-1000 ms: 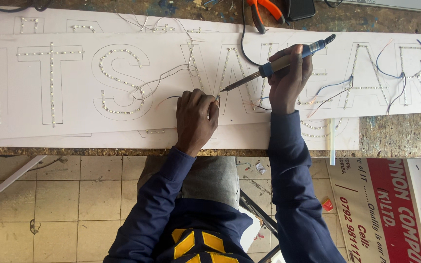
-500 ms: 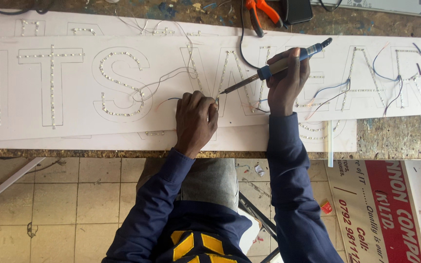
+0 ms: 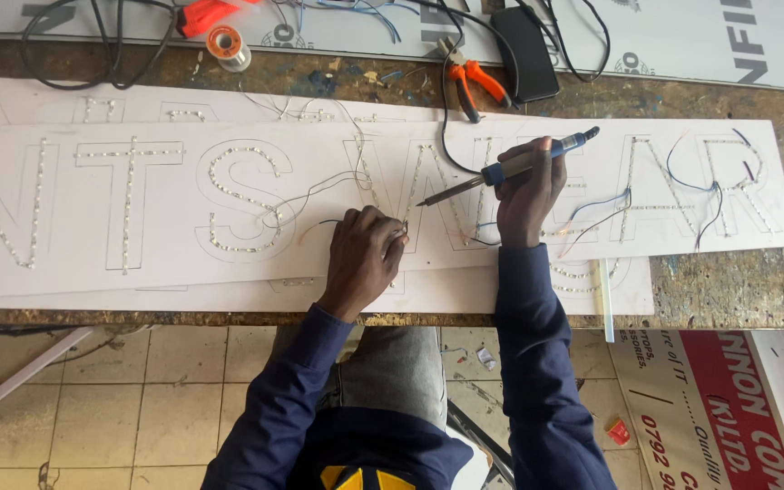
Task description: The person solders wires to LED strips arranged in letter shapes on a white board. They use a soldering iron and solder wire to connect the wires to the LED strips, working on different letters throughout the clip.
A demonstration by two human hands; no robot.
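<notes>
Right hand [image 3: 526, 195] is wrapped tight around a soldering iron [image 3: 508, 168], tip angled down toward the other hand. Left hand [image 3: 363, 254] sits knuckles-up on the white sign board [image 3: 138, 245], fingertips pinched together on a thin wire [image 3: 319, 222] right by the iron's tip. Just beyond the right hand there's a pair of orange pliers [image 3: 469, 82] and a black box [image 3: 525, 53]. Further off past the left hand, a solder spool [image 3: 229, 47].

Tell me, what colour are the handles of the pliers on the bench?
Orange, seen in the head view: pliers.
</notes>
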